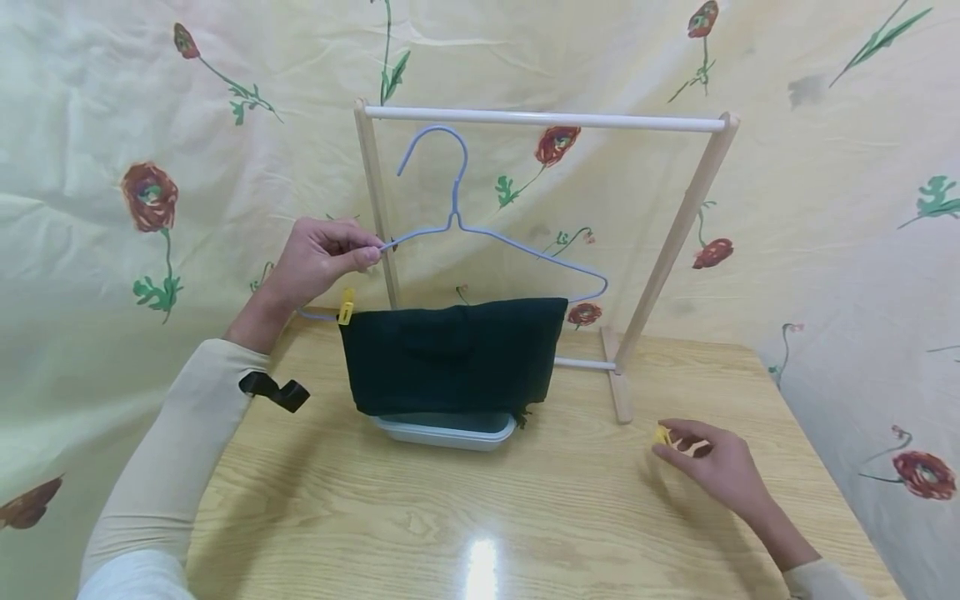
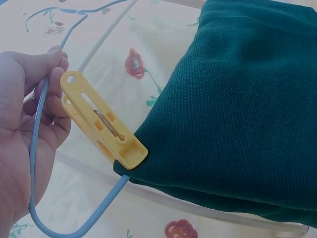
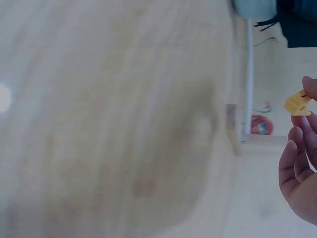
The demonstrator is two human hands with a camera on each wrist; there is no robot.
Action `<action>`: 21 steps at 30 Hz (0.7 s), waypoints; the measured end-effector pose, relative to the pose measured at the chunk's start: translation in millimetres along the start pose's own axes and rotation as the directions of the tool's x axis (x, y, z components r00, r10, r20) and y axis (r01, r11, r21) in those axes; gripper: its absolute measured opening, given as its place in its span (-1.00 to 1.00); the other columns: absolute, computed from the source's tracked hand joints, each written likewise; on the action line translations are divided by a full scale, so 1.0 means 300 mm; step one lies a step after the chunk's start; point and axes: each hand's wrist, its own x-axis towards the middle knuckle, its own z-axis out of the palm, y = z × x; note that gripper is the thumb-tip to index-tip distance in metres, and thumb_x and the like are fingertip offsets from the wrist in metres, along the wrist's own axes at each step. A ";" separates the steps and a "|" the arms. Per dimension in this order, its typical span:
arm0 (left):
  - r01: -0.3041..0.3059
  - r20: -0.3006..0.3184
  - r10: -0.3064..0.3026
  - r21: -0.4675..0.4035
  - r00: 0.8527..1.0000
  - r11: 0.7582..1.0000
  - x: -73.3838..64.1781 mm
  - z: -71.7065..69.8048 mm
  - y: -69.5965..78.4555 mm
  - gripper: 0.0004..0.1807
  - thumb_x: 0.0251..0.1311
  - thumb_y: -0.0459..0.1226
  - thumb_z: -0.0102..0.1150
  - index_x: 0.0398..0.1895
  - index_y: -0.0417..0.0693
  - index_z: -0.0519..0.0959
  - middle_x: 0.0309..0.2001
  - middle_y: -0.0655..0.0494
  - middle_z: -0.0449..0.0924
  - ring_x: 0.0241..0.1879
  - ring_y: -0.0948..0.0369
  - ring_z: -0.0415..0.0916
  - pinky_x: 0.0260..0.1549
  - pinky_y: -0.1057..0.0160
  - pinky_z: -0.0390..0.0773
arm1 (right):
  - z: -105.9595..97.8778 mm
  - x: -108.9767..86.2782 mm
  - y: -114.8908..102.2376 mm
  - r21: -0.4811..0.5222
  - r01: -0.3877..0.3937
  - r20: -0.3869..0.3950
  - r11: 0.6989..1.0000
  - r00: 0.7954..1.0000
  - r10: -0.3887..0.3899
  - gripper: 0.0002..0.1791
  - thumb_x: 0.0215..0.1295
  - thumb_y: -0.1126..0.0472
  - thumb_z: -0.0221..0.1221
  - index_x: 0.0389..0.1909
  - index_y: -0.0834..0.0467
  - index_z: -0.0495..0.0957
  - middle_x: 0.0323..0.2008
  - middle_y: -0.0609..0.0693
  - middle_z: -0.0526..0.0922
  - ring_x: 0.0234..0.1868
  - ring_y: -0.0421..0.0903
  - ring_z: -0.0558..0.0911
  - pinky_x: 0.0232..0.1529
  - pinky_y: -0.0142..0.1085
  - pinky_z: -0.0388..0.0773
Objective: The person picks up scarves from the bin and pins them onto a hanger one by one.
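Observation:
My left hand (image 1: 322,258) pinches the left shoulder of a blue wire hanger (image 1: 517,243) and holds it up with its hook at the top. A dark green knit cloth (image 1: 453,358) hangs folded over the hanger's lower bar. At the cloth's left corner a yellow clothespin (image 2: 104,121) clamps it to the bar. Well to the right, over the table, my right hand (image 1: 716,467) pinches a second yellow clothespin (image 3: 298,104) between thumb and fingertips. The cloth's right corner carries no clothespin in the head view.
Behind the cloth stands a wooden rack with a white top rail (image 1: 540,119). A white tub (image 1: 450,437) sits on the wooden table (image 1: 360,517) below the cloth, partly covered by it. A flowered sheet (image 1: 255,167) hangs behind. A black strap (image 1: 273,390) is on the left sleeve.

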 end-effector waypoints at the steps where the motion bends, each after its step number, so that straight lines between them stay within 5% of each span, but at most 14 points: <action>1: 0.000 0.001 0.000 0.001 1.000 1.000 -0.001 0.000 0.000 -0.89 0.20 -0.71 0.15 -0.24 -0.63 0.63 -0.43 0.11 0.67 -0.49 0.23 0.47 -0.43 0.40 0.53 | -0.007 0.005 -0.010 0.008 0.006 -0.008 1.000 1.000 -0.006 -0.61 0.20 0.17 0.47 0.03 0.19 0.71 -0.26 -0.02 0.72 -0.29 -0.40 0.59 -0.34 -0.44 0.59; 21: -0.001 0.001 0.001 0.014 1.000 1.000 -0.007 -0.006 -0.003 -0.88 0.21 -0.69 0.17 -0.24 -0.56 0.66 -0.43 0.12 0.68 -0.49 0.23 0.50 -0.43 0.39 0.55 | -0.084 0.098 -0.128 0.053 0.079 -0.049 0.995 0.996 -0.077 -0.60 0.12 0.26 0.50 -0.02 0.17 0.64 -0.28 -0.03 0.74 -0.31 -0.35 0.59 -0.36 -0.50 0.52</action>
